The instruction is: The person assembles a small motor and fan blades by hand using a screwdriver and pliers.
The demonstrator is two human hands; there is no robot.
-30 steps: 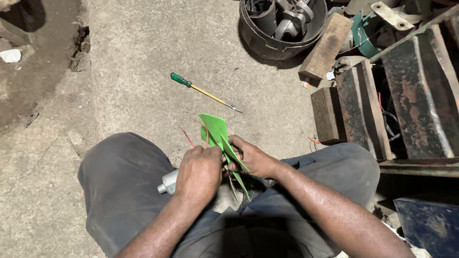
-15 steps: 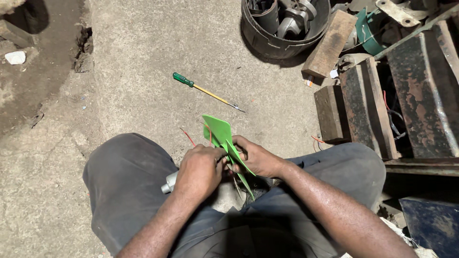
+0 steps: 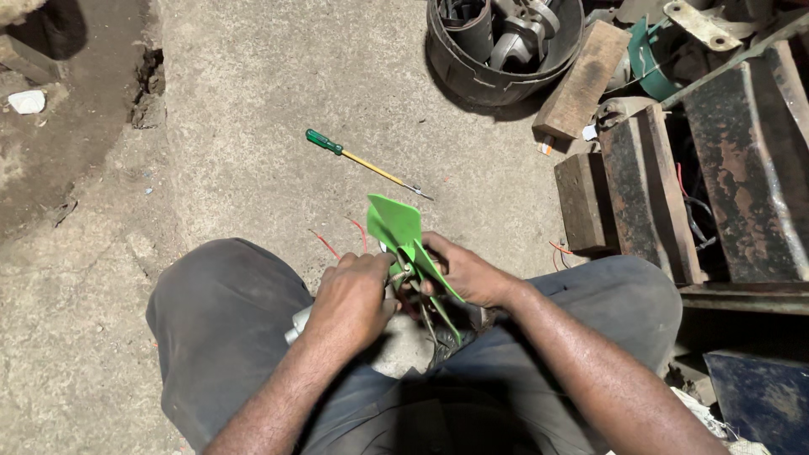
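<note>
Concrete floor (image 3: 253,76) — screwdriver (image 3: 362,160), bucket (image 3: 497,67)

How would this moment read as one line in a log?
left hand: grips pale cylindrical part | right hand: holds green fan blade | green-handled screwdriver: lying on concrete floor, untouched

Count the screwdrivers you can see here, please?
1. A green-handled screwdriver lies on the concrete floor, just beyond the green fan blade in the person's hands. Others may be hidden in the bucket.
</note>
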